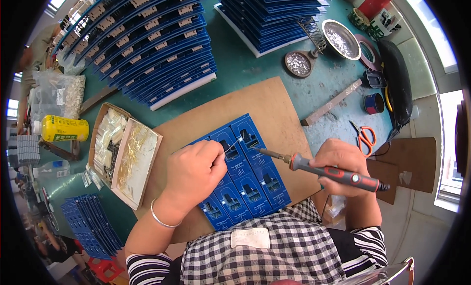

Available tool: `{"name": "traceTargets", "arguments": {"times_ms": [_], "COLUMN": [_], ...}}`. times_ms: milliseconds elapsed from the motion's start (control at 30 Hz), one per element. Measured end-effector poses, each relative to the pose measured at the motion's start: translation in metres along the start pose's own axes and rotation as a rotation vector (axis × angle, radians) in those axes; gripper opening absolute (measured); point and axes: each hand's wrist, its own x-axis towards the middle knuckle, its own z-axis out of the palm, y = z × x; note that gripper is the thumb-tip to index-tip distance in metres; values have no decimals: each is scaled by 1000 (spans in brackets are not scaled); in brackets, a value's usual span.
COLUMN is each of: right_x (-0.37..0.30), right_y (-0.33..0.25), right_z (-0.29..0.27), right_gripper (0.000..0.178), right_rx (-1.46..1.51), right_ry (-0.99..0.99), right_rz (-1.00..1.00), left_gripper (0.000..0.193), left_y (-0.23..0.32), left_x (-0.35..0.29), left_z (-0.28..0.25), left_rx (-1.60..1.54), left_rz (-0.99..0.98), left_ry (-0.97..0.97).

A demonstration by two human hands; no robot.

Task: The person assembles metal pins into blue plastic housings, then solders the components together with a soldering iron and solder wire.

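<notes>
My right hand point(342, 162) is wrapped round the grey and red handle of a soldering iron point(314, 168). The iron points left, with its tip close to a black component near the top right of a blue circuit board panel point(265, 160); whether it touches cannot be told. My left hand point(196, 170) pinches a thin silvery solder wire point(233, 146), whose end reaches towards the same part of the panel. The panel carries several black components and lies on a brown board point(274, 103). My left hand covers its upper left part.
Tall stacks of blue circuit boards point(162, 54) stand at the back. On the left are a tray of gold-coloured pins point(135, 155) and a yellow bottle point(65, 128). At the right lie orange scissors point(365, 138), a metal bar point(333, 103), an iron stand point(299, 64) and a metal bowl point(342, 40).
</notes>
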Motion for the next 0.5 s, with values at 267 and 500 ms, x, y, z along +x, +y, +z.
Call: {"name": "traceTargets", "arguments": {"times_ms": [267,500], "right_x": [-4,-4], "right_y": [-9,-8], "right_z": [4,3], "right_gripper": [40,42], "right_rx": [-129,-113], "right_ry": [-120,-122], "right_rz": [67,74], "left_gripper": [13,13], "left_y": [0,2], "left_x": [0,3], "left_z": [1,-1], "left_rx": [-49,-71], "left_rz": [46,91], "left_ry": [17,-66]}}
